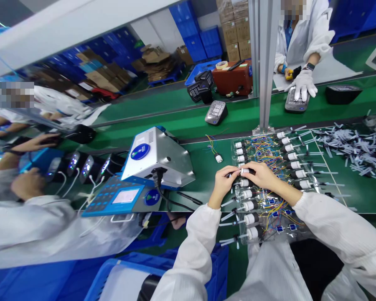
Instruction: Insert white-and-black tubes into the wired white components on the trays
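Note:
My left hand [223, 184] and my right hand [262, 176] meet over the left row of parts, fingers pinched. Between my right fingertips is a small white-and-black cylinder, apparently a mini air pump [245, 170]. My left fingers close on a small dark piece at its end, mostly hidden by them. Around my hands, two rows of similar pumps [250, 205] with white tubes and black fittings lie on a clear plastic tray [242, 238]. Coloured wires [277, 207] and small blue circuit boards [293, 227] fill the middle. One loose wired pump [218, 158] lies beyond my left hand.
A pile of short clear tubes [357, 148] lies right. Left stand a silver-and-blue tester [156, 154] with a black cable and a pen [189, 197]. A metal post [265, 62] rises ahead. Blood pressure monitors [216, 112] sit beyond. Co-workers are at left and far right.

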Tool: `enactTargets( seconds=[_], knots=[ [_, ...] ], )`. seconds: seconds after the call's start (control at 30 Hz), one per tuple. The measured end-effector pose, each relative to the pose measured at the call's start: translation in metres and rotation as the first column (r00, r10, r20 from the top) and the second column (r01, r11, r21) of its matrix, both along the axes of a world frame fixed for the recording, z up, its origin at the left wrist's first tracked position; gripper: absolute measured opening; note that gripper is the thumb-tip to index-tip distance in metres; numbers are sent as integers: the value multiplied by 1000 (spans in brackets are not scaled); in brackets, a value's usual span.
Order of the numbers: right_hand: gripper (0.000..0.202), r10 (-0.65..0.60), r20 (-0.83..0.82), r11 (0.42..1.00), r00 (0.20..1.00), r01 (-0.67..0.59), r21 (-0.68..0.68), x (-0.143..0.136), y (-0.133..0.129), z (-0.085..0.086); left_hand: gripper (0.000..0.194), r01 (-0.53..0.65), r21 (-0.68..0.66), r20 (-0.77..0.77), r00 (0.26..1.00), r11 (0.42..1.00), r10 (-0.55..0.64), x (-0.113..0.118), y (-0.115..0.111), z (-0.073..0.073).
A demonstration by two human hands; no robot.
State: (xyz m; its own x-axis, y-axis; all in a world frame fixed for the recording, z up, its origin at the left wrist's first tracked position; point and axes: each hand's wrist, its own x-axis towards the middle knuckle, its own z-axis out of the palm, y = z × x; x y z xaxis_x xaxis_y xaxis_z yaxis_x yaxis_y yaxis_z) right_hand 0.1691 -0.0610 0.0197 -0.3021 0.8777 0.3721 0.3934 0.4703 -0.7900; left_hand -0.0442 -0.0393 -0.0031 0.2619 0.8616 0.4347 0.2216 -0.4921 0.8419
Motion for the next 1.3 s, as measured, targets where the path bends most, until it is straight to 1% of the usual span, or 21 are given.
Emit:
enactTargets(
  seconds=[0.2,0.37,0.53,0.7,0.8,0.9,1.03,1.13,1.2,1.3],
  knots=[
    [24,-66,-45,996,997,63,-57,1,1,1,12,2,180,-69,998,984,10,-1,1,-4],
    [19,-54,-83,995,995,47,-88,2,3,0,14,35,237,-102,995,971,-11,0,-1,-7],
    [19,-30,-87,993,996,20,-118,3,3,-1,13,41,218,-90,996,975,-21,1,-2,-7],
    [18,-27,-95,993,995,15,-120,2,1,4,11,15,201,-36,999,979,-8,2,-2,-9],
    [17,-19,-80,994,997,9,-112,3,1,5,11,32,202,-29,999,979,-27,1,-2,-10],
    [17,-10,-72,991,997,0,-133,3,3,4,12,48,200,-36,999,979,-42,1,-1,-10],
    [20,-25,-121,985,992,4,-170,3,4,2,11,-7,197,-22,1000,980,12,3,0,-6],
    [22,-40,-124,984,992,18,-179,4,3,2,8,-37,195,0,999,980,38,3,-1,-2],
    [21,-31,-123,984,992,8,-180,4,3,3,6,-23,181,7,1000,983,22,3,-1,-2],
    [21,4,-135,981,991,-30,-191,6,4,2,8,7,136,-5,1000,991,-6,2,-1,-4]
  ],
)
